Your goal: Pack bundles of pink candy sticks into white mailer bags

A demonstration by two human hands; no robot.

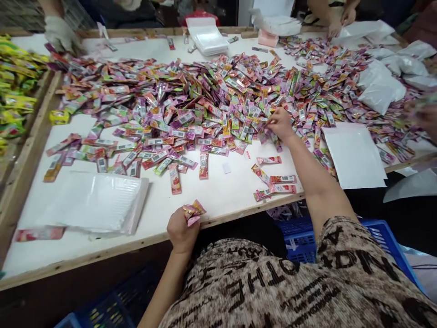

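Observation:
My left hand [183, 231] is closed round a small bunch of stick sachets [193, 210], just over the table's front edge. Orange and pink ends poke out above the fist. At the near side of a wide heap of colourful stick sachets [205, 102], my right hand [282, 125] is closed, its fingertips pinching a purple sachet [266, 134]. Below my right wrist lie several loose pink and red sachets [282, 179]. Two red sachets, one of them upright to my view [204, 165], lie between my hands and the heap.
A stack of clear plastic bags [99, 200] lies front left, with another bag stack [208, 38] at the back. A white pouch [357, 155] and filled white bags [382, 84] are on the right. Yellow packets [20, 95] fill the left bay. A co-worker's gloved hand [61, 34] reaches in.

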